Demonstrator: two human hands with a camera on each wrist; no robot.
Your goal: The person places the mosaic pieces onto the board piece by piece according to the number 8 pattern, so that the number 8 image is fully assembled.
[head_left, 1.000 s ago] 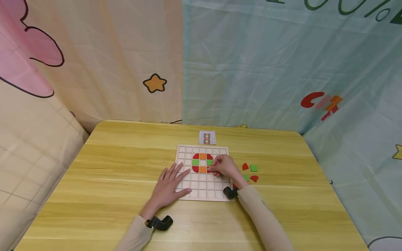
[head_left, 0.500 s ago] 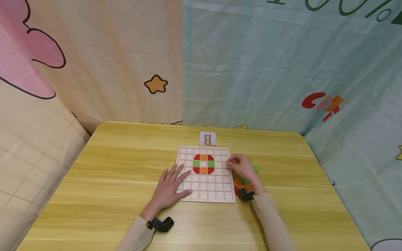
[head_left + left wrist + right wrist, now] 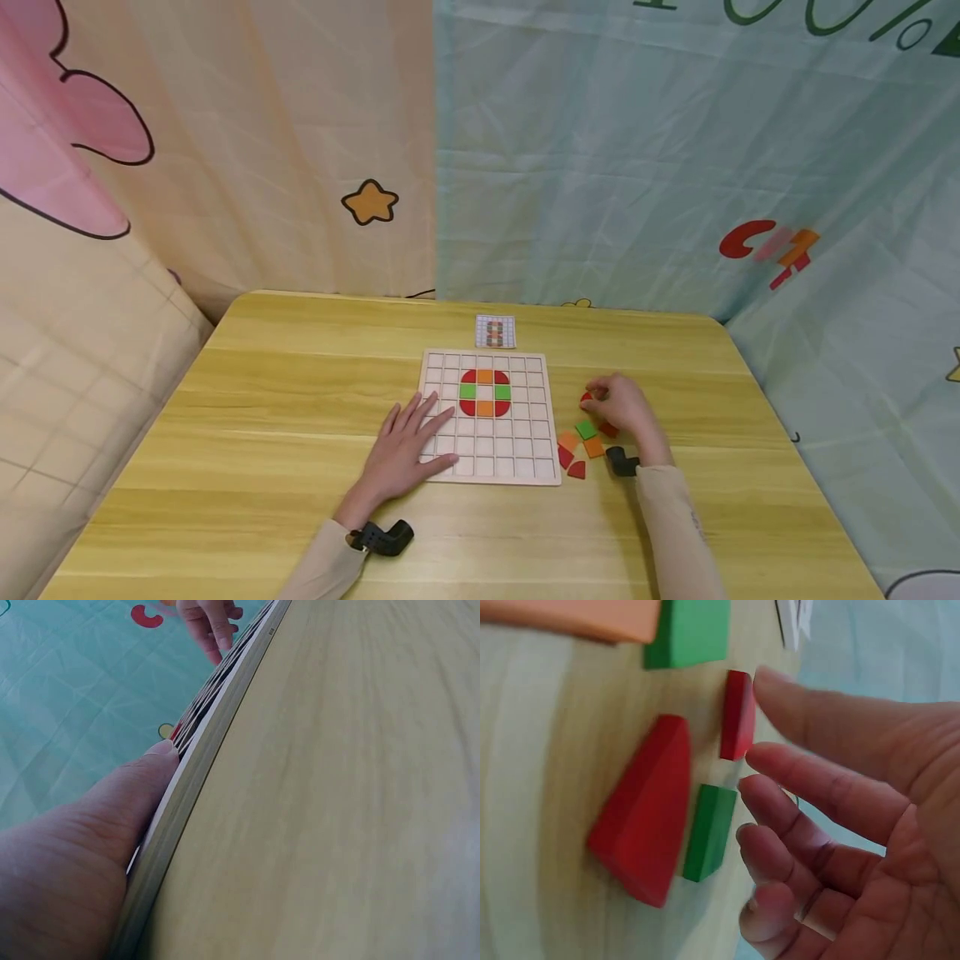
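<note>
My left hand [image 3: 401,450] rests with spread fingers on the left edge of a white gridded board [image 3: 528,467]. In the left wrist view, my thumb [image 3: 142,776] presses along the board's side. A ring of red, orange [image 3: 486,408] and green pieces lies in the grid. Right of the board, my right hand [image 3: 626,408] reaches to a red quarter-round piece [image 3: 586,400] on the table. In the right wrist view, thumb and index fingertips stand parted right at the ends of that red piece [image 3: 738,716], the other fingers loosely bent.
Several loose pieces lie beside the board, among them a green square [image 3: 585,429], an orange square [image 3: 593,447] and a red quarter-round [image 3: 577,470]. A green block [image 3: 710,832] lies close to my right fingers. A printed pattern card [image 3: 495,332] lies behind the board.
My right hand has left the ring's lower right corner and moved right, off the board, to the loose red piece. My left hand has stayed in place.
</note>
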